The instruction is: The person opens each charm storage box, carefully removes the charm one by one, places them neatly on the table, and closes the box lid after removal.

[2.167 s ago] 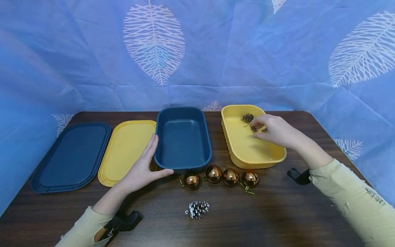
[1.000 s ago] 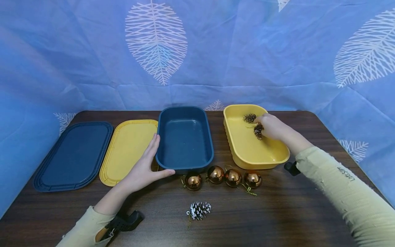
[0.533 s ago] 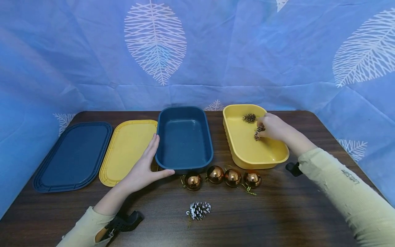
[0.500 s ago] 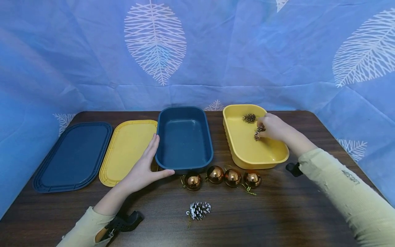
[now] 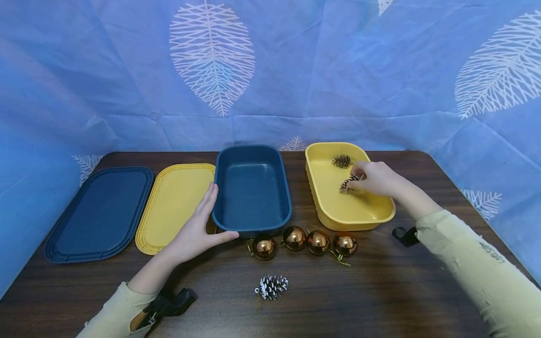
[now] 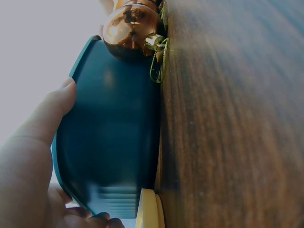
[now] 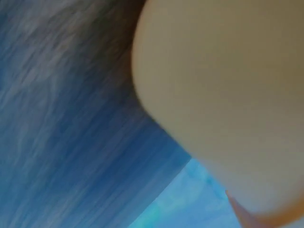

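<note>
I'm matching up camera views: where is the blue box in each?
Head: the blue box sits slightly left of centre.
Left wrist: its outer wall shows left of centre.
Right wrist: too blurred to make it out.
Landmark shared by head and left wrist: the left hand.

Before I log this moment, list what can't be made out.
Gripped pinecone, head view: partly behind the right hand.
Sleeve lettering, head view: too small and blurred.
Yellow lid, left wrist view: cut off by bottom edge.
Pale shape, right wrist view: too blurred to identify.
</note>
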Demonstrator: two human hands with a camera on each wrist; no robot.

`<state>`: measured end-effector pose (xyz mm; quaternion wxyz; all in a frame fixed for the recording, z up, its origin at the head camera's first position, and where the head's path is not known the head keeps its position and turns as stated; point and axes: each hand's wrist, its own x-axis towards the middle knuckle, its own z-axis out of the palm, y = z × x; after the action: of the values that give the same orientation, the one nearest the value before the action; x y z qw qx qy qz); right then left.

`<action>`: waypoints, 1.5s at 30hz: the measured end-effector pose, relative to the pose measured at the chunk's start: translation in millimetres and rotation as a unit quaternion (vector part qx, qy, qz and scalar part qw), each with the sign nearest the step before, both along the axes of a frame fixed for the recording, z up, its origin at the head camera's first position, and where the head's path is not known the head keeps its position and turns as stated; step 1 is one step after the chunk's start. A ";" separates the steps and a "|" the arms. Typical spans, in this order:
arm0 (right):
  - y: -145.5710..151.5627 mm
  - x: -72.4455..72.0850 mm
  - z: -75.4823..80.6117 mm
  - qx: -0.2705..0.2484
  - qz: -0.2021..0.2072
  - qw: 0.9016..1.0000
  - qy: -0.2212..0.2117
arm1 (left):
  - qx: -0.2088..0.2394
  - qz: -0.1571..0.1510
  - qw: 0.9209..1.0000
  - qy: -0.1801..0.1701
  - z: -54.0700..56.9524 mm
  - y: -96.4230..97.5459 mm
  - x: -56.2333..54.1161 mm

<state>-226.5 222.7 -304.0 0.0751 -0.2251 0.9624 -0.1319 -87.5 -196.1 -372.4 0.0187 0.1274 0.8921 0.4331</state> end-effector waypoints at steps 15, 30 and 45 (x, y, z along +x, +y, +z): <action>-36.9 68.7 22.5 -0.121 0.056 0.990 0.046 | 0.002 0.002 1.000 -0.005 0.1 -0.3 -0.2; -79.8 165.7 -13.2 -0.136 0.230 0.962 0.048 | -0.001 0.003 1.000 -0.011 1.3 0.7 0.6; -82.3 172.0 -33.8 -0.133 0.249 0.958 0.051 | 0.005 0.005 1.000 -0.012 2.2 0.7 2.2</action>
<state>-54.4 140.4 -337.9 0.0263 -0.4723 0.8521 -0.2239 -85.3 -195.3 -370.2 0.0269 0.1175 0.8901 0.4396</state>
